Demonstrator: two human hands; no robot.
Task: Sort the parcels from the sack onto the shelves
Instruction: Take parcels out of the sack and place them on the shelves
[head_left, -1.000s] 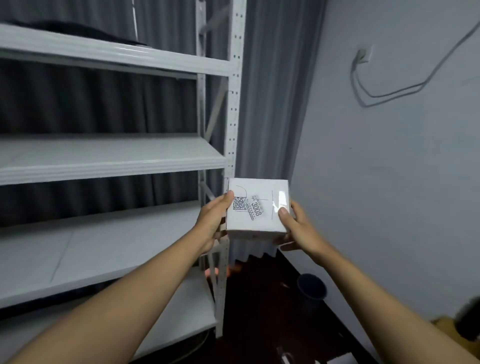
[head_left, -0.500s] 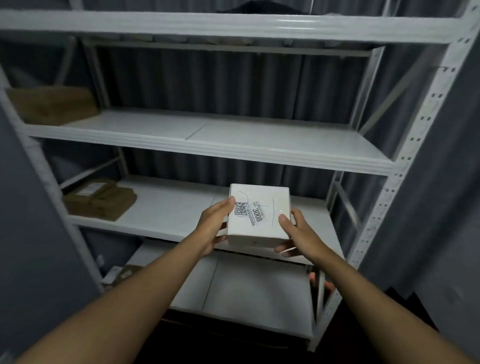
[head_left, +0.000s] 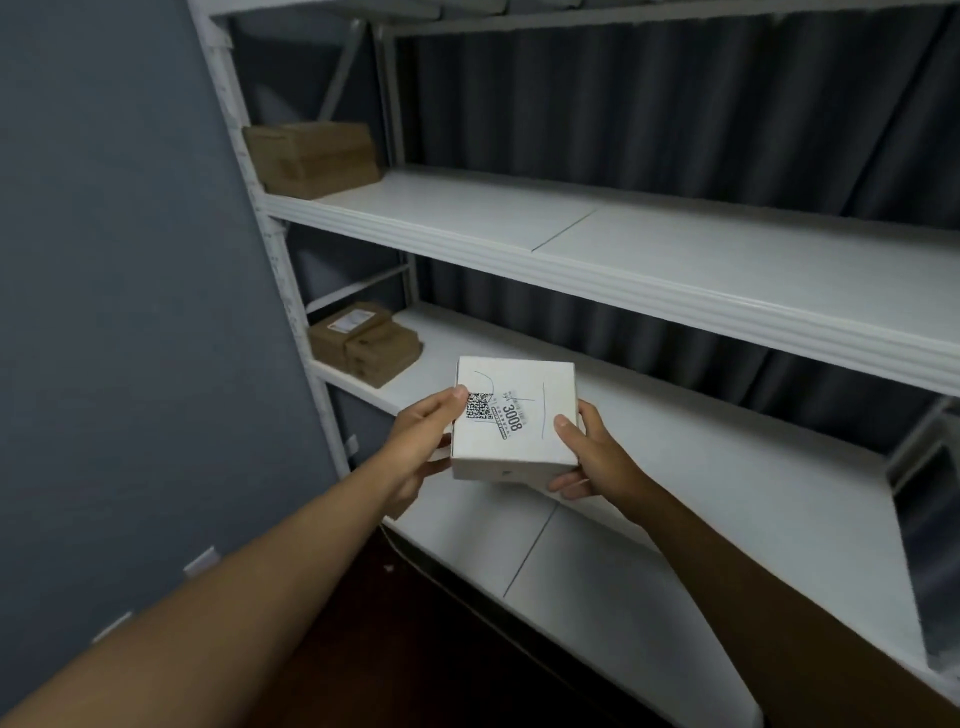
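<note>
You're seeing a dim, cool-toned room; the white shelves (head_left: 675, 291) catch the most light, with dark shadow beneath them. Near those shelves the picture is soft, and their boards bow towards the frame's edges.

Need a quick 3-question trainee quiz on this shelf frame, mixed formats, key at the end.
1. True or false: both the left hand and right hand hold the white box.
2. Which number is printed on the box's label?
3. The brown parcels on the middle shelf sit at: A) its left end B) its centre C) its right end

Key: 1 true; 2 3008; 3 A
</note>
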